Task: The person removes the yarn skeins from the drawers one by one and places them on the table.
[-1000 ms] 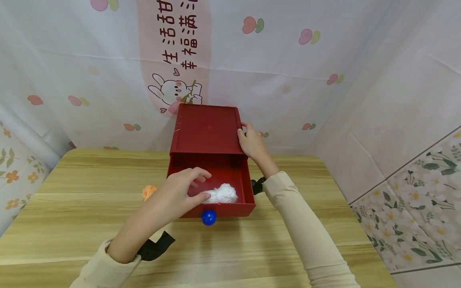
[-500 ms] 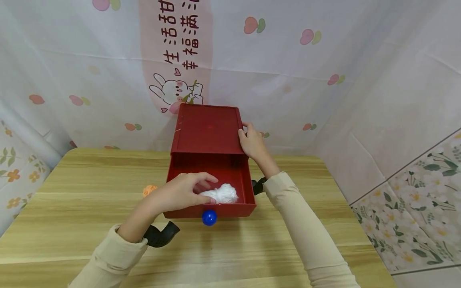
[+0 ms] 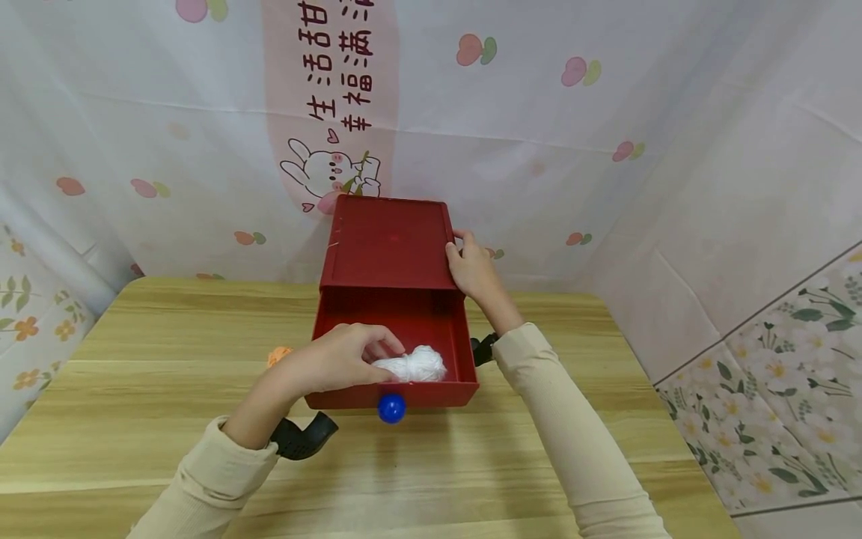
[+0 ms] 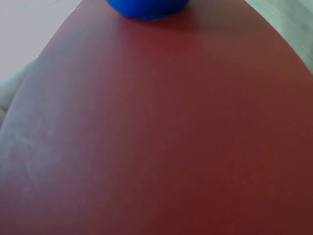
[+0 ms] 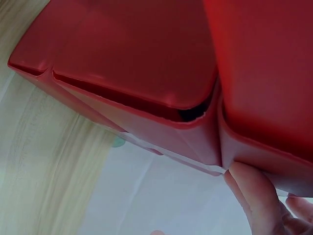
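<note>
A red box stands on the table with its drawer pulled out. Inside the drawer, near its front wall, lies a white skein of yarn, tied round its middle. My left hand pinches the skein's left end between thumb and fingers. A blue ball-shaped knob sits on the drawer front; in the left wrist view the knob is at the top, above a red surface. My right hand rests against the box's right side, a digit touching its edge in the right wrist view.
An orange ball of yarn lies on the wooden table left of the drawer, partly behind the left forearm. A printed cloth hangs close behind the box. Black wrist mounts project from both sleeves.
My left hand has come down and slightly right onto the skein, and its fingers have closed in on it. The right hand stays against the box. The skein has barely moved.
</note>
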`<state>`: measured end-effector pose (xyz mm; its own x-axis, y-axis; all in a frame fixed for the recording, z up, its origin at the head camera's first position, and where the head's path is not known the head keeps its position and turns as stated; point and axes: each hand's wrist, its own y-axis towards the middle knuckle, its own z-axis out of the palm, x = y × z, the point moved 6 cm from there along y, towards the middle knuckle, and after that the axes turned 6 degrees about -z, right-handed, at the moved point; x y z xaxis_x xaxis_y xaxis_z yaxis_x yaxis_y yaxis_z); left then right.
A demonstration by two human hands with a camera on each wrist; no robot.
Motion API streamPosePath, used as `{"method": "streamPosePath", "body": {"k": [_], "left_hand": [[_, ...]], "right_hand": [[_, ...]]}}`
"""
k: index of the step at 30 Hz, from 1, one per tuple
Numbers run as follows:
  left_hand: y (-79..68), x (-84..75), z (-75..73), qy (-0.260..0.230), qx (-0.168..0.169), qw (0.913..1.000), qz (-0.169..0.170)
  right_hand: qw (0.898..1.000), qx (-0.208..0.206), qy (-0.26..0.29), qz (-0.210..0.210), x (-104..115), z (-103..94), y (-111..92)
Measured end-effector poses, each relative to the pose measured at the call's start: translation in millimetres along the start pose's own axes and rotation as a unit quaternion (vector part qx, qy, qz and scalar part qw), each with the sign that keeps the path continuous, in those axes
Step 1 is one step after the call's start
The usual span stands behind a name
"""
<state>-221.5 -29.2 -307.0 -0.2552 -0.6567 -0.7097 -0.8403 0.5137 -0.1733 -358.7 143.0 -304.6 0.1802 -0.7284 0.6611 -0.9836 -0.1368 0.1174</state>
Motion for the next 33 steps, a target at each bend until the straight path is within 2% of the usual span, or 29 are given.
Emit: {"method": "streamPosePath", "body": {"k": [10, 15, 19, 28, 33], "left_hand": [[-1.2, -0.4, -1.7, -0.016, -0.038, 0.9991, 0.000], [-3.0, -0.1, -5.4, -0.025, -0.069, 0.9973, -0.004], [-6.8, -2.4, -13.8, -0.044, -0.101, 0.9939, 0.009], [-26.0, -2.2, -36.9, -0.094, -0.181, 0.9790, 0.008], [-44.4, 7.2, -51.1, -0.090, -0.224, 0.9704, -0.012]], "right_hand": [[1.000, -0.003, 0.007, 0.001, -1, 0.2, -1], [1.000, -0.005, 0.002, 0.003, 0, -0.7, 0], [1.000, -0.008, 0.002, 0.001, 0, -0.8, 0], [1.000, -0.008, 0.002, 0.000, 1, -1.4, -1], [1.000, -0.001, 0.004, 0.000, 0, -1.0, -1]]}}
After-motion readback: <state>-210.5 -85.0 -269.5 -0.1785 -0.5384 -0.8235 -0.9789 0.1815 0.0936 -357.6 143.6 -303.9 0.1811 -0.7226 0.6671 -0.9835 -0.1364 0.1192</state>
